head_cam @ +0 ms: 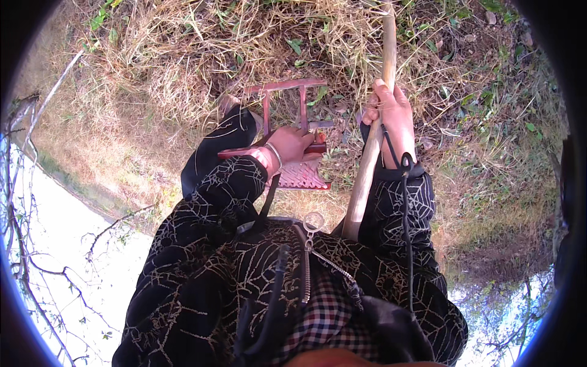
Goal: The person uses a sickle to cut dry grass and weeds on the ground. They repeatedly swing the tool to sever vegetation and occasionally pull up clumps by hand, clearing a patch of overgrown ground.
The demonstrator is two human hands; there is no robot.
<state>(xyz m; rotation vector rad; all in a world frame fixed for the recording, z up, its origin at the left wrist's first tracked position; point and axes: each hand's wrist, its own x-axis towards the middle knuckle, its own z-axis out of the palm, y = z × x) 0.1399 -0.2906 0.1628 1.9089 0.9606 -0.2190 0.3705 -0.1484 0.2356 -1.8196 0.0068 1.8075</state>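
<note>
A small folding stool (286,85) with a red frame and a woven pale seat (300,176) is in front of my body. My left hand (291,146), with a bracelet at the wrist, grips one of its red rails. Whether the stool bears on the ground or hangs from the hand, I cannot tell. In my right hand (398,112) is a long wooden pole (364,186). It slants from beside my jacket up past the fingers, and its far end runs out of view at the top.
Dry grass (151,69) with green leaves covers the ground. A dark trouser leg (218,147) of mine shows beside the stool. A pale thin branch (57,87) and bare twigs (64,273) stand at the left. A dark cord (406,229) hangs along my right sleeve.
</note>
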